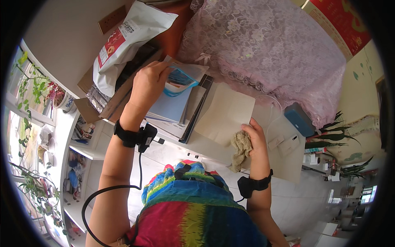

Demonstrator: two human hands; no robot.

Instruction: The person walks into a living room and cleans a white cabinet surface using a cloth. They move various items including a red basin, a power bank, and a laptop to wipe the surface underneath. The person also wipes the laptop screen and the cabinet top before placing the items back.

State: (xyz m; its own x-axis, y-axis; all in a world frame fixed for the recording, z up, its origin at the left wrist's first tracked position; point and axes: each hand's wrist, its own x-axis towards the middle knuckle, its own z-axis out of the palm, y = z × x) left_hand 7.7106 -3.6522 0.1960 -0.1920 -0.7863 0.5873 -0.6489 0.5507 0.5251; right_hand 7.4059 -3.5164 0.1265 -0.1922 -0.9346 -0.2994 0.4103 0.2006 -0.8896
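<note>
My left hand [151,81] pinches the edge of a clear plastic pouch with a blue border [180,81], which lies over a stack of papers and folders [169,108]. Flat items show inside the pouch. In my right hand [256,136] is a crumpled olive-beige cloth [241,148], and the fingertips also touch the corner of a cream sheet of paper [228,114]. That sheet lies on the white tabletop [284,163], to the right of the stack. Both wrists wear black straps with small devices.
A white plastic mailer bag [126,40] leans on a cardboard box [118,102] at the left. Pink lace cloth [265,40] covers a large object behind. A blue speaker [298,119], a white cable [279,106] and a small white box [288,145] lie at the right.
</note>
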